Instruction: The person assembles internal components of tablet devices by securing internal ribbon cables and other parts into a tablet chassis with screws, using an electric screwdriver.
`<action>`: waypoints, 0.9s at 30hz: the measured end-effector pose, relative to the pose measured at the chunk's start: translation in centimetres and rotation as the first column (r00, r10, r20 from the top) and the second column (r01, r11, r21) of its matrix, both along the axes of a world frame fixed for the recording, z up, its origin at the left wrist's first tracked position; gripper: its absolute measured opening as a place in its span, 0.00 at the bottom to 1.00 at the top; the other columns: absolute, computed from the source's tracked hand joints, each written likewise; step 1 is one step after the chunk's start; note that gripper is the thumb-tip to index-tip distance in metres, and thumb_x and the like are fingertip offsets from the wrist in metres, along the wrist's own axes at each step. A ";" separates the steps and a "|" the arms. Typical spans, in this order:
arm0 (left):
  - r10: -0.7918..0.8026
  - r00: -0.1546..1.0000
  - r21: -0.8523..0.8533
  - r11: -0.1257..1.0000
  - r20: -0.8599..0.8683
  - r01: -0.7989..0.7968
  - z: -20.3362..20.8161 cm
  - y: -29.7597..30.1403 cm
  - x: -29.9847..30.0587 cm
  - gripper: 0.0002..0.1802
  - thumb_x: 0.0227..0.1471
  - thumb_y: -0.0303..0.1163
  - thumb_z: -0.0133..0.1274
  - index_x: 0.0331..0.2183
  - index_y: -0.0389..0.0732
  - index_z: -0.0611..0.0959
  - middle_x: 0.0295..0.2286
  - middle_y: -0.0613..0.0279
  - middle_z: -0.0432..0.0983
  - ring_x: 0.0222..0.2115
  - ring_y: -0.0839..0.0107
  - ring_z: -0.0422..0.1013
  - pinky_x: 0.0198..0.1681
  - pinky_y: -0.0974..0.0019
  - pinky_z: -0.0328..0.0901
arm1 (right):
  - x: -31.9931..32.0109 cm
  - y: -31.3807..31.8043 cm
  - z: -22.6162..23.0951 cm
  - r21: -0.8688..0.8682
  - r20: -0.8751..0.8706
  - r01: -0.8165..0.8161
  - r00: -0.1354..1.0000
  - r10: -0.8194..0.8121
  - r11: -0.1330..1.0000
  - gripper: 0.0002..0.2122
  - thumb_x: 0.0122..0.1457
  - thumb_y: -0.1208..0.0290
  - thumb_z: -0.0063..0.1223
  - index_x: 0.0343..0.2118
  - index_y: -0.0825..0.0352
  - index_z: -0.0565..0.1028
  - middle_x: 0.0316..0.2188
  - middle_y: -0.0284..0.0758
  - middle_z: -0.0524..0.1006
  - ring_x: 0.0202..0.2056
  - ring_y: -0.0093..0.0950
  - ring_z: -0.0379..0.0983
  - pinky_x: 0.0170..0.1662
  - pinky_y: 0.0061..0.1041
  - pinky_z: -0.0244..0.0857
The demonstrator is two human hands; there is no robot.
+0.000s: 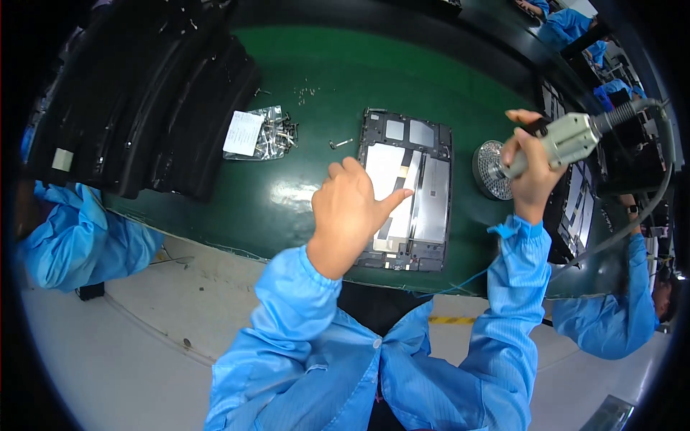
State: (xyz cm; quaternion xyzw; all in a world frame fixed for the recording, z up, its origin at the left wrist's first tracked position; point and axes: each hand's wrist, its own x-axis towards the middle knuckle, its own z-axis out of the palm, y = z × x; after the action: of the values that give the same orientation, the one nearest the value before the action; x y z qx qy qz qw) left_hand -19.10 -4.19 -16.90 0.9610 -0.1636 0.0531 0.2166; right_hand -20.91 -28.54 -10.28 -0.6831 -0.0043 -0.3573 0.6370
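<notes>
In front of me on the green bench lies an opened tablet-like device with a black frame and silver and white panels inside. My left hand is over its left edge, fingers curled in and thumb stretched across the panels; what the fingers may hold is hidden. My right hand is wrapped round a pale electric screwdriver, whose cable runs off to the right. The driver's nose points at a round dish of small metal screws, right of the device; its tip cannot be made out.
A clear bag of small parts with a white label lies left of the device. A small metal piece and scattered bits are nearby. Black trays stand at the left. Another opened device lies at the right. Co-workers sit on both sides.
</notes>
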 end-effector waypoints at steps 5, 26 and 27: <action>0.037 0.951 -0.157 0.984 -0.307 -0.089 1.0 -1.0 1.2 0.45 0.30 0.61 0.72 0.30 0.26 0.75 0.29 0.37 0.78 0.25 0.48 0.78 0.29 0.54 0.73 | -2.0 -2.2 0.2 0.001 -0.007 0.117 0.993 -0.117 0.993 0.09 0.53 0.85 0.49 0.37 0.79 0.75 0.36 0.46 0.80 0.18 0.21 0.69 0.22 0.21 0.63; -0.228 0.907 -0.762 0.632 -0.353 -0.138 -1.0 -3.4 32.7 0.31 0.61 0.47 0.55 0.50 0.26 0.74 0.41 0.55 0.78 0.38 0.71 0.73 0.44 0.67 0.67 | -3.2 -4.3 -0.6 0.018 -0.015 0.196 0.981 -0.196 0.980 0.12 0.52 0.86 0.53 0.41 0.73 0.77 0.32 0.37 0.81 0.27 0.21 0.76 0.31 0.21 0.70; -0.200 0.904 -0.743 0.649 -0.378 -0.167 -2.6 -4.1 35.0 0.31 0.61 0.47 0.54 0.49 0.26 0.74 0.41 0.55 0.78 0.38 0.70 0.73 0.45 0.66 0.68 | -3.1 -4.3 -0.7 -0.005 -0.031 0.205 0.978 -0.206 0.979 0.11 0.50 0.84 0.55 0.39 0.72 0.78 0.30 0.34 0.81 0.29 0.23 0.77 0.35 0.23 0.72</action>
State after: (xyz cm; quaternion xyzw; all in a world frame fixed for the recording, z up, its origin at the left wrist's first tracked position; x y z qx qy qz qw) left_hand 15.93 -8.31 -19.48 0.7661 -0.0836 -0.0972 0.6298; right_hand -24.04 -32.82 -10.95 -0.6858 0.0760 -0.4104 0.5962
